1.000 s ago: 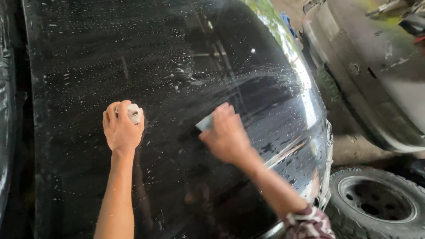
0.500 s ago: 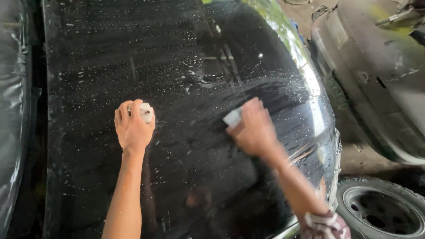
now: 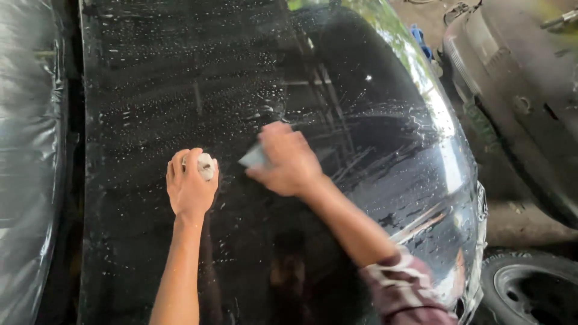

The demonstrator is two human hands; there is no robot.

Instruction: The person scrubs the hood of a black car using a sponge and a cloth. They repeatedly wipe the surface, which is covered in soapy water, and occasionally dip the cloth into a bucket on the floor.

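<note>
A wet, glossy black car hood [image 3: 180,78] fills most of the view, beaded with water drops. My left hand [image 3: 189,186] rests on the hood, fist closed around a small white lump [image 3: 206,165] that shows between thumb and fingers. My right hand [image 3: 289,161] presses a small grey flat pad [image 3: 253,157] against the hood just right of the left hand; only the pad's left edge shows from under the fingers. A dark patterned sleeve [image 3: 403,286] covers my right forearm.
Clear plastic sheeting [image 3: 27,150] covers the area left of the hood. A second grey vehicle [image 3: 530,90] stands close on the right. A tyre [image 3: 530,289] is at the lower right, over a dirt floor [image 3: 512,216]. A blue object [image 3: 419,35] lies far right.
My right hand with the pad has slid left across the hood, toward the left hand. The left hand has stayed nearly in place.
</note>
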